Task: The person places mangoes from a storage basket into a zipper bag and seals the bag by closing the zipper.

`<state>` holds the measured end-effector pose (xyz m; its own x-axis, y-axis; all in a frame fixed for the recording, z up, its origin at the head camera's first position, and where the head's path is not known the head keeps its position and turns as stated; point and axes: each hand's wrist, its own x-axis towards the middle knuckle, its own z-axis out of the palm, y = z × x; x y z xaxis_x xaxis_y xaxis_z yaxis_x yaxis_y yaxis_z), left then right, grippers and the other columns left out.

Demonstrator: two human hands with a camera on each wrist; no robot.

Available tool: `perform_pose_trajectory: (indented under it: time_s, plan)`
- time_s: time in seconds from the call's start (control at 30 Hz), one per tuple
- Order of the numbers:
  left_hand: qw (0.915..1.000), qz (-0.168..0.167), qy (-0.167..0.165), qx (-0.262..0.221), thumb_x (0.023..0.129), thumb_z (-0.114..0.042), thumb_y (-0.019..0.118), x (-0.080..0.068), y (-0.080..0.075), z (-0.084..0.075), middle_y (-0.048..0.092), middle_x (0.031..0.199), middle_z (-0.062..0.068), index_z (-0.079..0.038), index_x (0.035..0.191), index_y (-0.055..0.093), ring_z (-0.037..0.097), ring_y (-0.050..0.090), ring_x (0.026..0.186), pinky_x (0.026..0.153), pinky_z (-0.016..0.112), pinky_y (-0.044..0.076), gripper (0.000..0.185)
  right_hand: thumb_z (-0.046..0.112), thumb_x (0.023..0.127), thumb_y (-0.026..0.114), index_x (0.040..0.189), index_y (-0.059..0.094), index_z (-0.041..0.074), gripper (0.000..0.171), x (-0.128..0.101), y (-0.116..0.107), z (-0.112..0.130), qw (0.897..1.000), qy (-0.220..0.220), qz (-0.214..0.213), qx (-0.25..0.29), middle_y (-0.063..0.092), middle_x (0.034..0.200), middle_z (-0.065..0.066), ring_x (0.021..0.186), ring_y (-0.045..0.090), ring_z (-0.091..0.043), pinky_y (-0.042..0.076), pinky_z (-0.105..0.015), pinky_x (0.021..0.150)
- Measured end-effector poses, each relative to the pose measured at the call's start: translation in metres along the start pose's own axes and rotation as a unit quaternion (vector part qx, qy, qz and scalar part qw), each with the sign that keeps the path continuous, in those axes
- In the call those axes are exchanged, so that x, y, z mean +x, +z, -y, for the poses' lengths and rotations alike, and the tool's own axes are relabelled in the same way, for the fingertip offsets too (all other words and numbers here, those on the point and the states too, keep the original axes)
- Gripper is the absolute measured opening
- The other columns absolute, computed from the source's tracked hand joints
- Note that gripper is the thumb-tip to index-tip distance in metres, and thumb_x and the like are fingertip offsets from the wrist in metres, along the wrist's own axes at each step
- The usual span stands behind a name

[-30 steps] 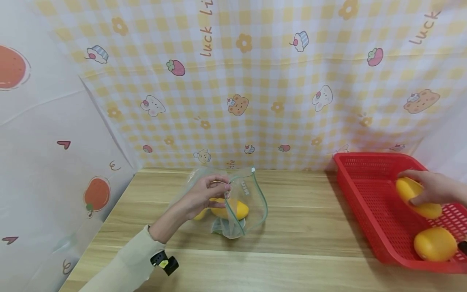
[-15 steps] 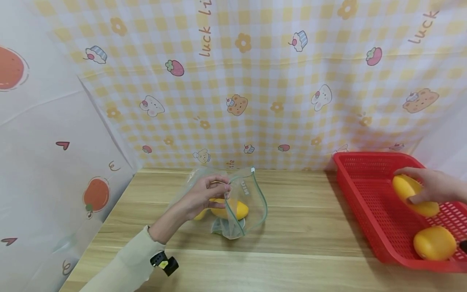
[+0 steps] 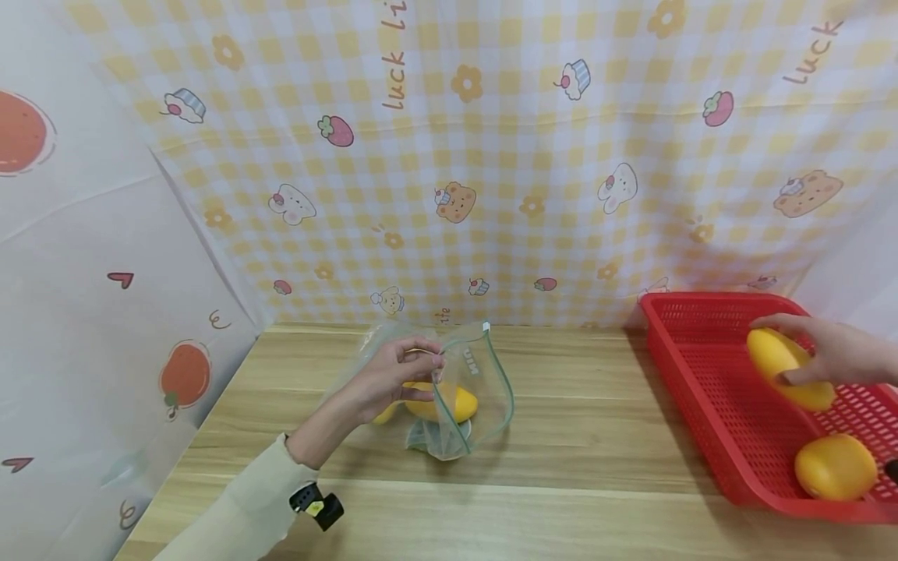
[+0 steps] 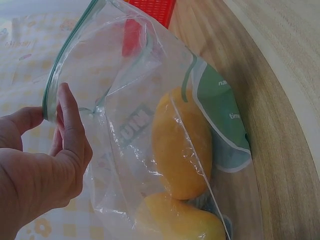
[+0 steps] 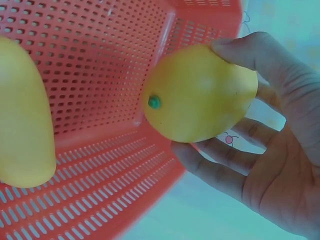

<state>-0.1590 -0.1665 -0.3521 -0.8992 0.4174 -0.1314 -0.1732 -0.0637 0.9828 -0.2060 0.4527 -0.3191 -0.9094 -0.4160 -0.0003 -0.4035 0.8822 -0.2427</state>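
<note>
My left hand [image 3: 393, 378] pinches the rim of a clear zip bag [image 3: 491, 382] with a green zip edge, between thumb and fingers. The bag's mouth gapes toward the right. Inside it lie two yellow mangoes, the upper mango [image 4: 182, 145] and the lower mango [image 4: 175, 220] touching in the left wrist view. On the right, my right hand [image 3: 838, 354] grips another mango [image 3: 782, 366] over the red basket, thumb on one side and fingers on the other. A green stem spot shows on its end in the right wrist view.
The red perforated plastic basket [image 3: 694, 421] stands on the wooden table [image 3: 575, 467] at the right, with one more mango [image 3: 835, 467] at its near end. A checked, printed cloth [image 3: 533, 156] hangs behind the table.
My right hand has moved a little left and up with the mango in its grip. The left hand and the bag stay in place.
</note>
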Motion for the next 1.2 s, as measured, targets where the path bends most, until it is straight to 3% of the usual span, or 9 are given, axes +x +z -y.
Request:
perform_pose_trajectory:
  time_s: [0.13, 0.4, 0.47, 0.63, 0.8, 0.9, 0.97, 1.1, 1.2]
  plan:
    - [1.0000, 0.000, 0.002, 0.003, 0.102, -0.017, 0.065, -0.001, 0.000, 0.000, 0.064, 0.106, 0.015, 0.006, 0.133, 0.049, 0.027, 0.066, 0.096, 0.076, 0.036, 0.062, 0.042, 0.013, 0.066, 0.096, 0.125, 0.054, -0.002, 0.074, 0.001, 0.002, 0.003, 0.999, -0.038, -0.037, -0.001, 0.062, 0.113, -0.020, 0.080, 0.050, -0.002, 0.049, -0.024, 0.061]
    - [1.0000, 0.000, 0.000, -0.001, 0.102, -0.017, 0.065, -0.001, 0.001, -0.001, 0.062, 0.111, 0.021, 0.005, 0.131, 0.050, 0.029, 0.065, 0.098, 0.075, 0.035, 0.062, 0.040, 0.011, 0.066, 0.096, 0.131, 0.055, 0.002, 0.077, 0.004, 0.001, 0.009, 0.997, -0.041, -0.062, 0.019, 0.056, 0.121, -0.016, 0.082, 0.051, -0.002, 0.049, -0.024, 0.063]
    - [1.0000, 0.000, 0.000, -0.001, 0.102, -0.017, 0.065, -0.001, 0.001, -0.001, 0.062, 0.110, 0.020, 0.005, 0.130, 0.051, 0.027, 0.066, 0.096, 0.075, 0.035, 0.062, 0.038, 0.011, 0.066, 0.096, 0.131, 0.055, 0.002, 0.078, 0.006, 0.000, 0.009, 0.996, -0.052, -0.072, 0.015, 0.056, 0.120, -0.011, 0.083, 0.050, -0.002, 0.048, -0.023, 0.063]
    - [1.0000, 0.001, 0.001, 0.001, 0.102, -0.016, 0.065, -0.001, 0.001, 0.000, 0.064, 0.106, 0.017, 0.004, 0.129, 0.051, 0.023, 0.066, 0.092, 0.075, 0.035, 0.062, 0.036, 0.007, 0.067, 0.095, 0.133, 0.053, 0.001, 0.078, 0.008, 0.000, 0.012, 0.993, -0.063, -0.081, 0.052, 0.048, 0.120, 0.019, 0.081, 0.053, -0.002, 0.049, -0.024, 0.062]
    - [1.0000, -0.001, 0.000, 0.003, 0.102, -0.016, 0.065, -0.001, 0.001, 0.000, 0.063, 0.107, 0.018, 0.004, 0.128, 0.051, 0.025, 0.066, 0.094, 0.075, 0.036, 0.062, 0.035, 0.002, 0.071, 0.092, 0.136, 0.050, 0.002, 0.078, 0.008, -0.001, 0.016, 0.991, -0.060, -0.071, 0.099, 0.048, 0.118, 0.024, 0.084, 0.057, -0.002, 0.052, -0.025, 0.062]
    - [1.0000, -0.001, -0.001, 0.004, 0.102, -0.016, 0.065, -0.001, 0.001, 0.000, 0.064, 0.105, 0.016, 0.003, 0.128, 0.052, 0.027, 0.066, 0.096, 0.075, 0.036, 0.062, 0.035, 0.001, 0.072, 0.091, 0.139, 0.048, 0.003, 0.079, 0.009, -0.002, 0.018, 0.990, -0.056, -0.068, 0.114, 0.048, 0.117, 0.024, 0.086, 0.058, -0.001, 0.054, -0.025, 0.062]
    - [1.0000, -0.001, -0.002, 0.004, 0.102, -0.016, 0.065, -0.001, 0.001, 0.000, 0.065, 0.104, 0.014, 0.004, 0.128, 0.051, 0.029, 0.066, 0.097, 0.075, 0.036, 0.062, 0.036, 0.001, 0.074, 0.090, 0.141, 0.046, 0.003, 0.080, 0.009, -0.003, 0.020, 0.989, -0.052, -0.060, 0.121, 0.050, 0.123, 0.014, 0.087, 0.058, 0.000, 0.055, -0.026, 0.062]
    - [1.0000, 0.002, -0.001, 0.003, 0.102, -0.017, 0.065, -0.001, 0.001, 0.000, 0.064, 0.104, 0.012, 0.004, 0.129, 0.051, 0.029, 0.065, 0.097, 0.075, 0.035, 0.062, 0.037, 0.003, 0.077, 0.088, 0.146, 0.041, 0.003, 0.083, 0.010, -0.005, 0.022, 0.991, -0.043, -0.044, 0.123, 0.050, 0.131, -0.018, 0.093, 0.055, 0.006, 0.056, -0.026, 0.065]
    - [1.0000, 0.003, -0.001, 0.004, 0.102, -0.017, 0.065, -0.001, 0.001, 0.000, 0.064, 0.104, 0.012, 0.004, 0.129, 0.050, 0.029, 0.065, 0.097, 0.075, 0.035, 0.062, 0.037, 0.003, 0.076, 0.089, 0.145, 0.043, 0.003, 0.083, 0.011, -0.005, 0.025, 0.990, -0.043, -0.052, 0.122, 0.051, 0.130, -0.021, 0.098, 0.050, 0.009, 0.055, -0.025, 0.067]
